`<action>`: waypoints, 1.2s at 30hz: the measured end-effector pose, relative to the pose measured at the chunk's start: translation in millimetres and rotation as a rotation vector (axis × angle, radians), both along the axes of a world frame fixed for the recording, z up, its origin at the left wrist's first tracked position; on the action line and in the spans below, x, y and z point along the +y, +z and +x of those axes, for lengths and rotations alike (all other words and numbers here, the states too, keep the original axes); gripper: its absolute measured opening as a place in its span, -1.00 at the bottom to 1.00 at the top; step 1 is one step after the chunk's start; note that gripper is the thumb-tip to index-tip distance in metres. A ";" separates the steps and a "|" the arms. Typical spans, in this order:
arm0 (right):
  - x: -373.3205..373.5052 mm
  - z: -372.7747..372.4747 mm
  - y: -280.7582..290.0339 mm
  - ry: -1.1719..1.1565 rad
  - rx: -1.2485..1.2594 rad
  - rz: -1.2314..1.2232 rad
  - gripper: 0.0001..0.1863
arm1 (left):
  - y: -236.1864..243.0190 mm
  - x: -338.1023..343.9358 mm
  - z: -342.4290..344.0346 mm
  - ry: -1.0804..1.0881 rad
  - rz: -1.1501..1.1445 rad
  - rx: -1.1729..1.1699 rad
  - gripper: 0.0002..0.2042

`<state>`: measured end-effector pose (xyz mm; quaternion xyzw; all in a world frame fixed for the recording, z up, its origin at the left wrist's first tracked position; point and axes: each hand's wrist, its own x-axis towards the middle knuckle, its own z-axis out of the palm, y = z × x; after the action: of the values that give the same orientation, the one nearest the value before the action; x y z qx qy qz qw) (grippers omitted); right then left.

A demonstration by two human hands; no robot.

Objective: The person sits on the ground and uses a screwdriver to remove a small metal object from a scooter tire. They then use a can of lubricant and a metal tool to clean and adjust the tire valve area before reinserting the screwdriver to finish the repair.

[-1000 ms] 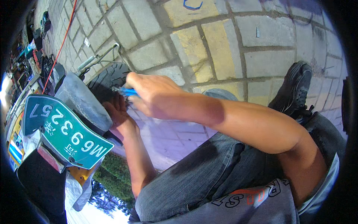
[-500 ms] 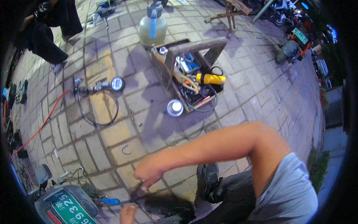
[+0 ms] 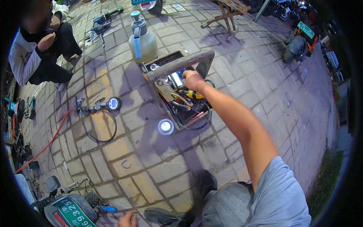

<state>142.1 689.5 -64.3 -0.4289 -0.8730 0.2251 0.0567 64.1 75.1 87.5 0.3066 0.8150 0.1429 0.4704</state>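
My right arm stretches forward, and my right hand (image 3: 193,80) is down in an open wooden toolbox (image 3: 154,77) with a worn handle bar. Its fingers are bent together beside a blue-and-white item (image 3: 177,79); whatever they grip is hidden. Just below the wrist lies a yellow-and-black tool (image 3: 194,94), among pliers-like handles (image 3: 180,99) and a black cable (image 3: 206,123). At the lower edge my left hand (image 3: 127,220) shows only in part, fingers slightly bent and apart, nothing visible in them. A blue-handled tool (image 3: 109,208) lies near it.
A round metal tin (image 3: 165,126) stands beside the toolbox, a large jug (image 3: 143,45) behind it. To the left lie a tyre gauge (image 3: 113,103) with a black hose and a red air line (image 3: 49,138). A person (image 3: 41,49) crouches far left; a scooter's plate (image 3: 73,213) is near left.
My right hand has moved from low near my left hand, forward and right into the toolbox. My view has shifted, bringing more of the crouching person into sight.
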 end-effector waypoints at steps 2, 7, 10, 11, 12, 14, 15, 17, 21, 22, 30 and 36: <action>13.6 -21.7 -2.1 0.008 -0.127 0.023 -0.73 | 14.9 22.8 5.0 -0.058 -0.251 0.025 -0.74; 43.5 -40.3 -42.6 0.000 -0.171 0.349 -0.70 | 2.8 9.0 28.6 -0.136 -0.016 0.066 -0.69; 39.8 -42.8 -54.6 -0.132 -0.172 0.375 -0.71 | 12.8 9.3 34.6 0.067 -0.133 -0.143 -0.69; 38.4 -40.8 -57.7 -0.173 -0.161 0.382 -0.72 | 7.6 5.8 35.3 -0.046 0.109 -0.044 -0.72; 35.0 -42.3 -54.3 -0.157 -0.151 0.371 -0.72 | 9.8 3.1 37.3 0.033 0.062 -0.064 -0.73; 29.5 -48.4 -44.1 -0.125 -0.121 0.356 -0.73 | 13.8 -1.1 42.0 0.196 -0.026 -0.093 -0.75; 31.2 -49.7 -44.8 -0.065 -0.123 0.393 -0.73 | 13.4 -1.9 41.7 0.181 -0.021 -0.081 -0.75; 29.8 -56.4 -49.8 0.025 -0.076 0.318 -0.71 | 12.6 -4.4 40.9 0.156 -0.018 -0.053 -0.77; 66.7 -50.0 -80.9 0.068 -0.009 0.181 -0.65 | 3.1 8.4 38.7 0.098 -0.016 -0.091 -0.77; 68.6 -50.0 -85.3 0.081 -0.039 0.183 -0.64 | 4.6 12.2 39.1 0.115 -0.011 -0.088 -0.77; 65.2 -66.8 -87.1 0.069 -0.158 0.109 -0.59 | 7.3 3.9 41.9 0.222 -0.030 -0.108 -0.76; 65.4 -63.5 -71.8 0.191 -0.131 0.185 -0.62 | 8.2 0.8 40.0 0.192 -0.018 -0.110 -0.74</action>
<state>78.6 754.9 -136.1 -0.3505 -0.9287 0.1197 0.0171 104.1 75.9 95.7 0.2148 0.8148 0.1967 0.5012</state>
